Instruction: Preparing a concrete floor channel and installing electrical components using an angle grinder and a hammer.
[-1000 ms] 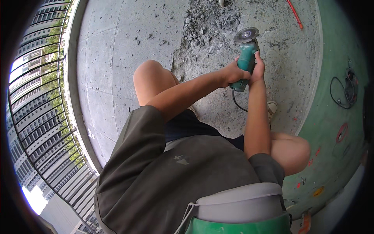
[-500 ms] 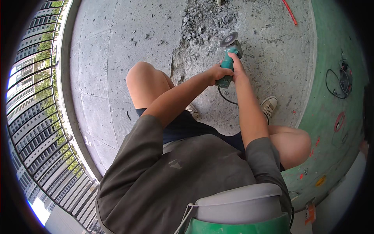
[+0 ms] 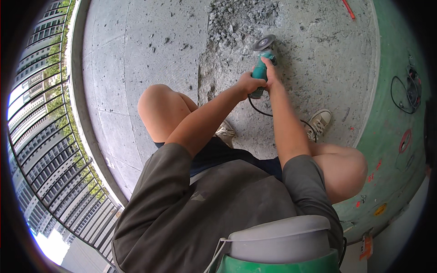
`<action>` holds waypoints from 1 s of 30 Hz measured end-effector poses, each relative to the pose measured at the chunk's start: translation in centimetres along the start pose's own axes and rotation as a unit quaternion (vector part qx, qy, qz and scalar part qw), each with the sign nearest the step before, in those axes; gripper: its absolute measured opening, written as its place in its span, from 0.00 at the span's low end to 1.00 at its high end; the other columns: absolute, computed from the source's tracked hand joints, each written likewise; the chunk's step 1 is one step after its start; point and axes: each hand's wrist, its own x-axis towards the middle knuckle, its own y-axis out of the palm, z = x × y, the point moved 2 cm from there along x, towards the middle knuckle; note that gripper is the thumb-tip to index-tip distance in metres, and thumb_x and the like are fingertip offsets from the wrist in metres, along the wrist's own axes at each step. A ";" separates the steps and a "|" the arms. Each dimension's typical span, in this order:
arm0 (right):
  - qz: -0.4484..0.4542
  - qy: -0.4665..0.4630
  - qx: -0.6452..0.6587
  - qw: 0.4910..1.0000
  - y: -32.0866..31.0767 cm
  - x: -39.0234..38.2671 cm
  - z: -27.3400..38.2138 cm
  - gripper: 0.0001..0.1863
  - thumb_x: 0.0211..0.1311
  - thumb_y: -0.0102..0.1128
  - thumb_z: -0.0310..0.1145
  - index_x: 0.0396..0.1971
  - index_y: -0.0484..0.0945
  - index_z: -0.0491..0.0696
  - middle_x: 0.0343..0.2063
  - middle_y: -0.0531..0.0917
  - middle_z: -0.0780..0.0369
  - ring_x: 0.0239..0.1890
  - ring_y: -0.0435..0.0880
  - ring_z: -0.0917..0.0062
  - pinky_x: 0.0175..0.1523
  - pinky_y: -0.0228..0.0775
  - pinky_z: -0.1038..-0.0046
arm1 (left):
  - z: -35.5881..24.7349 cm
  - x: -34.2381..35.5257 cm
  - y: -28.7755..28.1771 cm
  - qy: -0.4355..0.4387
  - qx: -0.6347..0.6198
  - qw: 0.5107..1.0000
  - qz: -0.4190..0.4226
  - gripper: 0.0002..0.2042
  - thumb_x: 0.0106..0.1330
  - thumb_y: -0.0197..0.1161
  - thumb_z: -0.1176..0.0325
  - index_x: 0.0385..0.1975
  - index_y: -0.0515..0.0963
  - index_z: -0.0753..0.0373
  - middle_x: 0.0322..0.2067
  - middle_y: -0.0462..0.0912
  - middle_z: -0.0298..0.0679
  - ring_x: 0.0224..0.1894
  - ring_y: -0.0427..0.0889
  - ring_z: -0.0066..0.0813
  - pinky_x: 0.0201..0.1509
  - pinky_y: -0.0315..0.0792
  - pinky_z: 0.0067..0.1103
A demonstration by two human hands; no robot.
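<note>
Both my hands are closed round a teal angle grinder [image 3: 259, 72] held out ahead of my knees, over the rough concrete. My left hand [image 3: 250, 83] wraps the rear of its body. Farther forward, my right hand [image 3: 271, 76] grips it from the right side, thumb lying along the top toward the head. A grey cutting disc [image 3: 264, 42] sits tilted at the far end; whether it spins or touches the floor I cannot tell. From the rear end a black cord [image 3: 259, 110] loops down past my right forearm toward my right shoe.
Broken concrete rubble [image 3: 239, 22] lies beyond the disc in a chipped strip. A red rod [image 3: 348, 9] is at the far right. On the green surface to the right are a dark tool with a coiled cable [image 3: 412, 93] and a red ring [image 3: 405, 141]. A railing [image 3: 43, 150] runs along the left.
The grinder has shifted slightly left and its disc has tilted flatter, with both hands still on it. The whole view has shifted a little; more of the cord shows.
</note>
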 end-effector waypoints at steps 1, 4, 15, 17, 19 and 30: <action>-0.003 0.003 -0.001 1.000 -0.1 0.0 -0.1 0.29 0.45 0.68 0.45 0.46 0.67 0.50 0.33 0.74 0.60 0.31 0.79 0.69 0.35 0.76 0.64 | 0.2 0.1 0.0 -0.004 0.005 1.000 -0.009 0.23 0.44 0.67 0.69 0.42 0.72 0.70 0.33 0.77 0.42 0.31 0.79 0.30 0.35 0.74 0.24; -0.003 -0.001 -0.010 1.000 -0.2 -0.1 -0.1 0.28 0.46 0.68 0.46 0.45 0.68 0.50 0.32 0.74 0.60 0.30 0.78 0.70 0.35 0.75 0.64 | 0.6 0.4 0.0 -0.002 0.020 0.999 -0.027 0.23 0.44 0.67 0.69 0.42 0.71 0.71 0.33 0.77 0.42 0.31 0.78 0.30 0.34 0.74 0.25; -0.005 0.008 -0.007 1.000 0.3 -0.1 0.0 0.29 0.46 0.67 0.45 0.46 0.67 0.48 0.33 0.74 0.59 0.32 0.78 0.68 0.37 0.75 0.62 | -0.1 0.3 -0.4 -0.032 0.005 0.999 -0.008 0.23 0.47 0.67 0.68 0.43 0.71 0.69 0.32 0.77 0.42 0.29 0.79 0.31 0.30 0.78 0.29; -0.022 -0.002 -0.014 1.000 0.3 -0.1 0.1 0.29 0.45 0.67 0.45 0.47 0.68 0.48 0.37 0.74 0.58 0.34 0.80 0.68 0.37 0.75 0.64 | -0.3 0.1 -0.5 -0.040 0.009 0.999 -0.010 0.22 0.47 0.67 0.68 0.43 0.71 0.68 0.32 0.77 0.42 0.29 0.79 0.31 0.30 0.78 0.30; -0.013 0.006 -0.014 1.000 0.4 -0.1 0.0 0.30 0.45 0.66 0.45 0.47 0.68 0.48 0.37 0.74 0.59 0.34 0.80 0.68 0.37 0.75 0.64 | -0.3 0.1 -0.5 -0.046 0.009 0.999 -0.006 0.22 0.48 0.67 0.68 0.43 0.71 0.67 0.32 0.77 0.42 0.29 0.79 0.31 0.29 0.78 0.31; -0.015 0.005 -0.011 1.000 0.4 0.4 -0.2 0.29 0.46 0.66 0.45 0.47 0.69 0.49 0.35 0.75 0.60 0.33 0.79 0.70 0.37 0.74 0.64 | 0.2 0.6 -0.7 -0.039 0.005 0.999 0.001 0.22 0.48 0.66 0.68 0.43 0.70 0.67 0.32 0.77 0.42 0.29 0.80 0.32 0.29 0.79 0.31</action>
